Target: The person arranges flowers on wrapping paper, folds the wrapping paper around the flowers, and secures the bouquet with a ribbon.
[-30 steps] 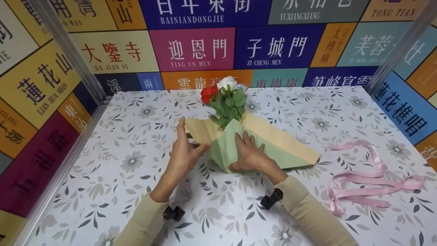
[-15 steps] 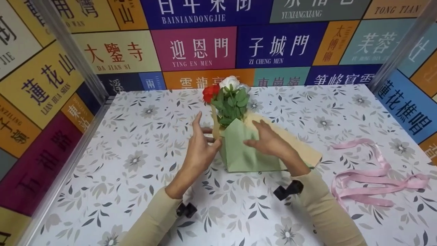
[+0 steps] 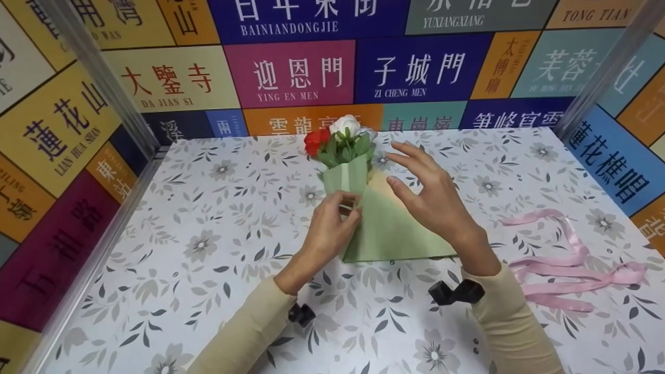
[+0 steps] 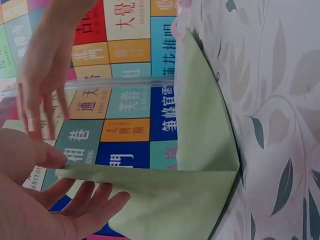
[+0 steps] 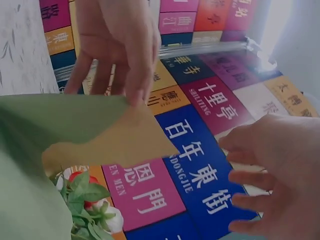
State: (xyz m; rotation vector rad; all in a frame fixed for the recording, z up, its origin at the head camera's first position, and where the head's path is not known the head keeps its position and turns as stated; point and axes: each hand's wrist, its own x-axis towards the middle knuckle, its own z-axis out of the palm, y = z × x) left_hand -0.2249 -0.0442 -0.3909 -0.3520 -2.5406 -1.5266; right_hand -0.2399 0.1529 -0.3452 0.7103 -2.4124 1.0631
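Observation:
A bouquet lies on the patterned table, with a red flower (image 3: 316,141), a white flower (image 3: 345,126) and green leaves (image 3: 349,150) at its far end. Green wrapping paper (image 3: 400,234) with a cream inner side is partly folded around its stems, which are hidden. My left hand (image 3: 332,218) pinches the folded paper edge between thumb and fingers; the left wrist view shows that raised edge (image 4: 120,172) closely. To the right, my right hand (image 3: 431,192) hovers over the cream part of the paper, fingers spread and holding nothing.
A loose pink ribbon (image 3: 566,275) lies on the table to the right. Walls with colourful lettered panels (image 3: 291,72) stand behind and at both sides of the flowered tabletop (image 3: 208,291).
My left hand has moved right, carrying the left paper flap over the stems. My right hand has lifted off the paper and shifted to the right.

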